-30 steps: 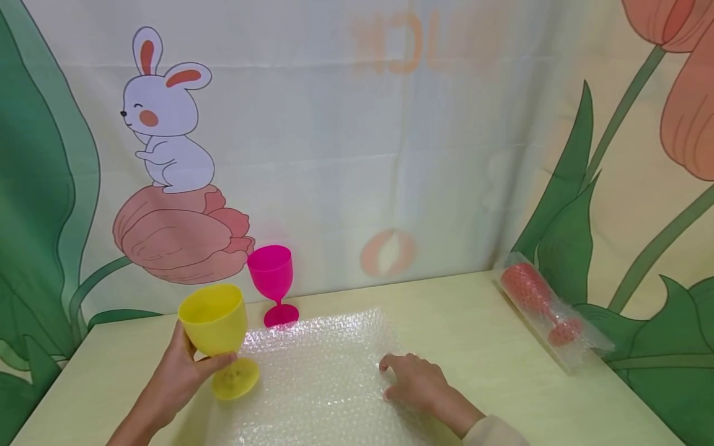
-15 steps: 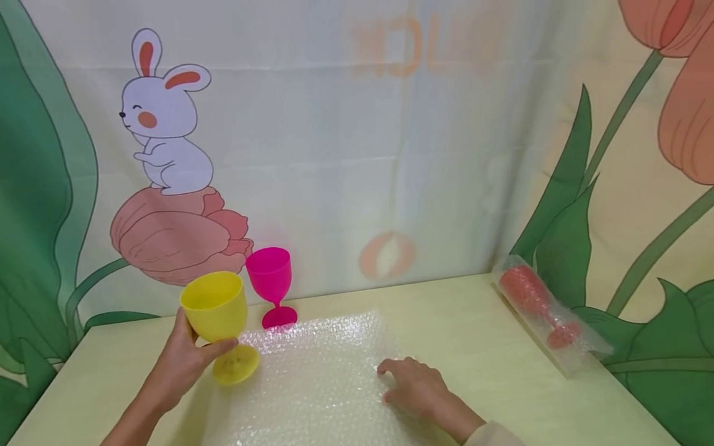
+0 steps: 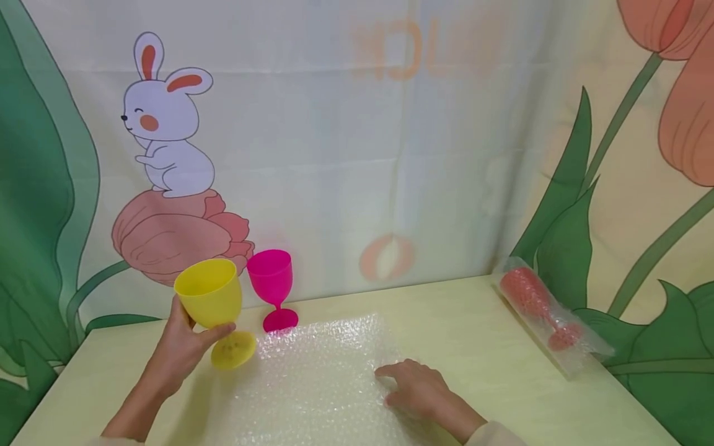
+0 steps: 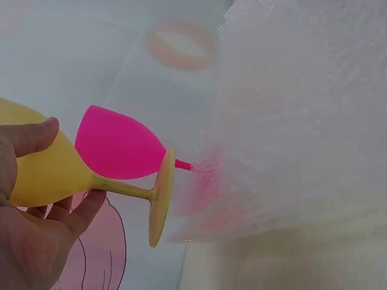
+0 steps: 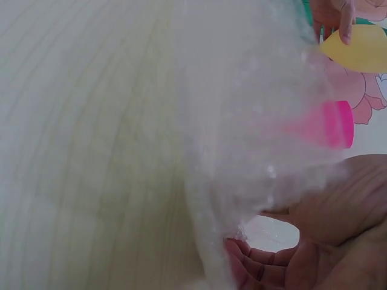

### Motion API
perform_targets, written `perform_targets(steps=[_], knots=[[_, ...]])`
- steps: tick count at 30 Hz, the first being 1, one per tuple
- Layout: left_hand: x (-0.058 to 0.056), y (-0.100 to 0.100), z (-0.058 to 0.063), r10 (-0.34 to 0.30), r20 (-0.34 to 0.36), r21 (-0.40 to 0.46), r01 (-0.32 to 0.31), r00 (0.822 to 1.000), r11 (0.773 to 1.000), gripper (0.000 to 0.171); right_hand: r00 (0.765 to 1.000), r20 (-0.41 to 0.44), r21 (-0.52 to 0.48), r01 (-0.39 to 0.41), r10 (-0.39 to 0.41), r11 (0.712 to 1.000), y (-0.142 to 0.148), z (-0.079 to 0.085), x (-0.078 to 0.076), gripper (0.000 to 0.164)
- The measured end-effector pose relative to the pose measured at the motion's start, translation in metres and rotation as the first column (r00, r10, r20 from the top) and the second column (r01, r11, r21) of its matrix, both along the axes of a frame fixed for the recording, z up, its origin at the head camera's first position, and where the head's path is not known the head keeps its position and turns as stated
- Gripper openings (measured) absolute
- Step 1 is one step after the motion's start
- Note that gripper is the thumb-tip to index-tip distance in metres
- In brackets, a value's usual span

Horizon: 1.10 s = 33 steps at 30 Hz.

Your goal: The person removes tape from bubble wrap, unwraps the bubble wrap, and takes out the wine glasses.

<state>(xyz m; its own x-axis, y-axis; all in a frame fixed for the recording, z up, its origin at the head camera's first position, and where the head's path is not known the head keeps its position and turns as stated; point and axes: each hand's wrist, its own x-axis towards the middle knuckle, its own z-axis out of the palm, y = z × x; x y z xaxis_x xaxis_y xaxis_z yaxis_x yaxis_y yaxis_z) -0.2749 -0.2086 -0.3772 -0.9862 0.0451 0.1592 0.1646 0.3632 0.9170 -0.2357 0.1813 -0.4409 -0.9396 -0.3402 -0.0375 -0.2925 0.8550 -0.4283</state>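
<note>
1. Nearest me, the wrap (image 3: 318, 378) is spread over the middle of the table (image 3: 468, 334), running out of sight toward the front edge.
2. The right hand (image 3: 415, 390) rests at the wrap's right side, thumb and forefinger apart. I can't make out a pinch; it looks to me like steadying the sheet.
3. Across from it, the left hand (image 3: 180, 353) grips the yellow cup (image 3: 211, 297) round the bowl, thumb lying across the front where bowl meets stem. The cup is held up off the table, tilted a little, its foot out over the wrap's left side.
4. The step in hand, I'd judge, is bringing that cup to the sheet. The next move would call for lowering it sideways onto the wrap, well in from the edge, while the right hand keeps the sheet from sliding.
5. Behind, the pink cup (image 3: 271, 279) stands upright by the table's back edge, left of the middle, just beyond the wrap's far left corner. It is bare.
6. Off by the back right corner, the red cup (image 3: 530, 294) lies on its side, rolled in bubble sheeting: that one looks done.
7. Beyond everything hangs a printed cloth (image 3: 312, 136).
</note>
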Motion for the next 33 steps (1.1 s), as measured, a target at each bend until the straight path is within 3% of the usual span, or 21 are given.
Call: perform_targets(steps=[13,33], knots=[[-0.012,-0.002,0.007,-0.016,-0.126,0.008,0.017,0.992,1.000,0.097,1.000,-0.013,0.023,-0.002,0.002,1.000,0.003,-0.002,-0.003,0.047],[-0.045,-0.015,0.005,0.096,-0.187,0.022,-0.094,0.978,0.995,0.095,0.999,0.005,0.036,0.033,-0.033,0.999,0.001,-0.001,-0.001,0.045]])
